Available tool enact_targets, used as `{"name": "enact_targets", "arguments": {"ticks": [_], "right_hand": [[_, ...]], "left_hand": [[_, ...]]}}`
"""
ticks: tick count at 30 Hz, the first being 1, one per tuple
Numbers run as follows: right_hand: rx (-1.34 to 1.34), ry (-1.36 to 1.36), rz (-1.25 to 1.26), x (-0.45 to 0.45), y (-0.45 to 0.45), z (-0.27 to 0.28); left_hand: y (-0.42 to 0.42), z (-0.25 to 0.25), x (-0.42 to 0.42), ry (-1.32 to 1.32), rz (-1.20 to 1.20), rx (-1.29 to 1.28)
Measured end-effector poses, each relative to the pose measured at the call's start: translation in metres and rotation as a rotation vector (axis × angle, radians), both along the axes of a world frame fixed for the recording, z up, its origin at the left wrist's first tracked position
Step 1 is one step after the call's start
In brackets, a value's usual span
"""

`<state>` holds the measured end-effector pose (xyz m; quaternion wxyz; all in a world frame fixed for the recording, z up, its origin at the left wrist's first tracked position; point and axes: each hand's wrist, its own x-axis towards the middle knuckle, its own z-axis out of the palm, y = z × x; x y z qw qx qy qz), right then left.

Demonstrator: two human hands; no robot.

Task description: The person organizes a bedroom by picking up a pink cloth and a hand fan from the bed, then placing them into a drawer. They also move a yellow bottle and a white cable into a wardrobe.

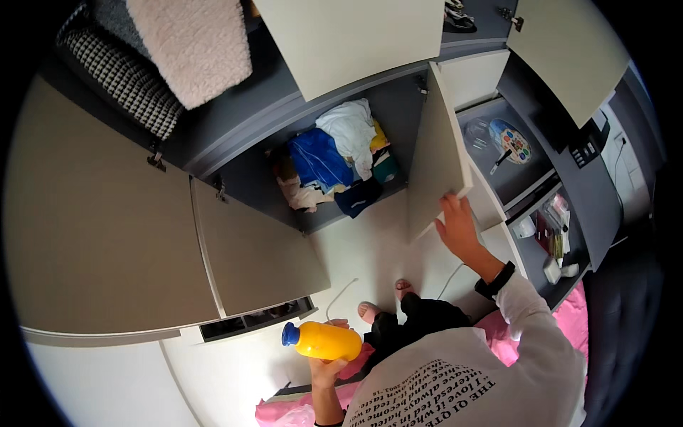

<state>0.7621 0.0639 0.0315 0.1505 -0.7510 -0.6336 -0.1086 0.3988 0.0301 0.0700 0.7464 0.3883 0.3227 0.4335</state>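
My left hand [325, 369] is wrapped around a yellow plastic bottle [328, 341] with a blue cap, tilted so the cap points left. With its fingers over the free edge, my right hand [460, 228] grips a pale cabinet door [435, 155] that stands open. Behind that door is a low grey cabinet compartment [401, 113] with a heap of clothes inside. A white garment [348, 128] lies on top, beside a blue garment [320, 160]. A dark navy garment [358, 197] hangs over the compartment's front edge.
Another cabinet door [256, 251] stands open on the left. Pulled-out drawers at right include an upper drawer [483, 165] with a palette-shaped item [513, 143] and a lower drawer [525, 261] with small items. A pink fluffy textile [195, 48] lies above. A white cable [341, 299] trails across the floor.
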Motion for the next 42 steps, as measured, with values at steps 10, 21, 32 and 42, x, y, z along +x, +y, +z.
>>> {"name": "enact_targets", "arguments": {"ticks": [10, 21, 32, 42], "right_hand": [[-0.428, 0.528, 0.065, 0.006, 0.012, 0.054], [-0.002, -0.446, 0.033, -0.041, 0.371, 0.193], [0.306, -0.325, 0.325, -0.051, 0.114, 0.201], [0.627, -0.074, -0.274, 0.074, -0.029, 0.175]], "left_hand": [[0.004, 0.000, -0.003, -0.058, -0.073, -0.033], [-0.032, 0.000, -0.025, 0.018, 0.057, 0.048], [0.041, 0.020, 0.015, 0.005, -0.123, 0.013], [0.057, 0.026, 0.041, -0.034, -0.249, -0.031]]}}
